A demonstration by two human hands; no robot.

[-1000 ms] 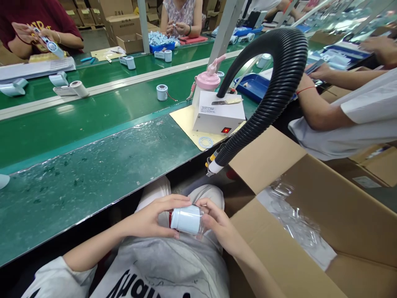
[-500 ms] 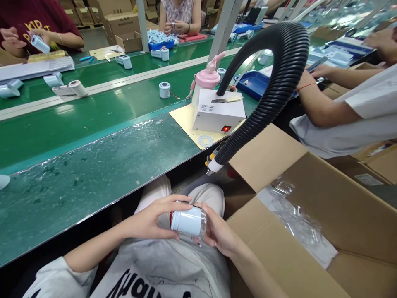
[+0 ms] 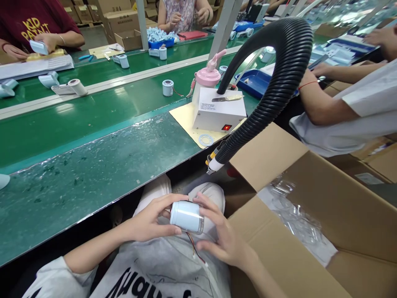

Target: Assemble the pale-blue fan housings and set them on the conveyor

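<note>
Above my lap, my left hand grips a light-blue cylindrical housing, fingers over its top and thumb along the near side. The housing lies on its side, with a clear plastic rim at its right end. Thin red and dark wires hang below it. My right hand is open at the clear end, its fingers spread; the upper fingers reach over that end and the thumb is apart from it. Whether those fingertips touch the housing I cannot tell.
A white box with a black corrugated hose stands on the bench; the hose arches down to a nozzle near my knees. An open carton with clear plastic parts is at my right. A similar cylinder stands on the green belt. Co-workers sit around.
My right hand has loosened from the housing's clear end and spread its fingers. The wires now show below. The cylinder on the belt has shifted slightly right.
</note>
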